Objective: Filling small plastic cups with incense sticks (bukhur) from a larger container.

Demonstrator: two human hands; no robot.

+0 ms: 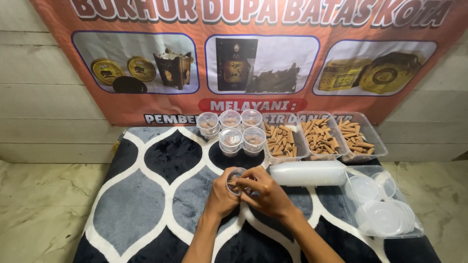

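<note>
Here both hands meet over the middle of a dark rug [146,195] with a pale curved pattern. The left hand [222,195] curls around a small clear cup [236,179], fingers bent and closed against its side, holding it just above the rug. The right hand [265,195] comes in from the other side, its fingers [251,176] bunched and bent down over the cup's mouth; whether they pinch anything is hidden. Brown pieces show inside the cup.

Behind the hands stand five lidded cups [230,129] with brown contents, grouped close together, three at the back and two in front. To their right sit three clear trays [319,136] side by side, each filled with brown cone-shaped sticks. A stack of empty cups [307,174] lies on its side just right of the hands. Further right, a clear box [382,204] holds round lids. An orange banner [243,63] hangs on the wall behind.
</note>
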